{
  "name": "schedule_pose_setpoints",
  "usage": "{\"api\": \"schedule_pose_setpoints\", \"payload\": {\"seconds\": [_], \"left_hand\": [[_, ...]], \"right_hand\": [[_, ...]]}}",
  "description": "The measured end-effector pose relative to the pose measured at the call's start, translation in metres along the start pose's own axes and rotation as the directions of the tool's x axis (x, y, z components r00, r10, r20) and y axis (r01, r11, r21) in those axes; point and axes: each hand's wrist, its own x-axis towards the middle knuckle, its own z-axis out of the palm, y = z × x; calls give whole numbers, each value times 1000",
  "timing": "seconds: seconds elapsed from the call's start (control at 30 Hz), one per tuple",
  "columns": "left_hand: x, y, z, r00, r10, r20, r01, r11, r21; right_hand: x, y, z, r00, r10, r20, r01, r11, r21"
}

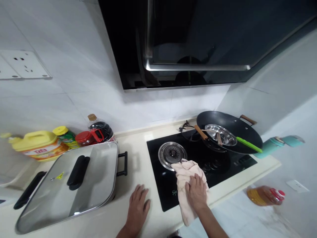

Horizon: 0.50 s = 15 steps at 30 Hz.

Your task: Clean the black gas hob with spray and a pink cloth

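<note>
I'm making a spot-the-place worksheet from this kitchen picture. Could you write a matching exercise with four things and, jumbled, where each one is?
Things:
1. Cloth
2. Left hand
3. Metal bowl
4. Yellow jug

Places:
A. Inside the black wok
B. Beyond the lidded pan, near the wall
C. At the pale counter, between the lidded pan and the cooktop
D. Under the right hand

Right pairs: 1-D, 2-C, 3-A, 4-B.
</note>
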Motion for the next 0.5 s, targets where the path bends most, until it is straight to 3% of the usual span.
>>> {"api": "schedule_pose_setpoints", "payload": {"seconds": [0.13, 0.27, 0.4, 0.5], "left_hand": [[5, 2, 4, 1000, -5, -8, 5, 997, 75], [6, 4, 6, 1000, -9, -14, 10, 995, 103], [4, 3, 5, 1000, 12, -21, -8, 988, 154], [3, 1, 3, 999, 34, 10, -35, 981, 193]], "right_hand": [[24, -18, 6, 997, 48, 54, -51, 997, 54], [69, -29, 12, 981, 118, 152, -137, 983, 123], [128, -19, 8, 926, 154, 344, -200, 974, 102], [164, -3, 7, 891, 100, 443, -174, 976, 132]]}}
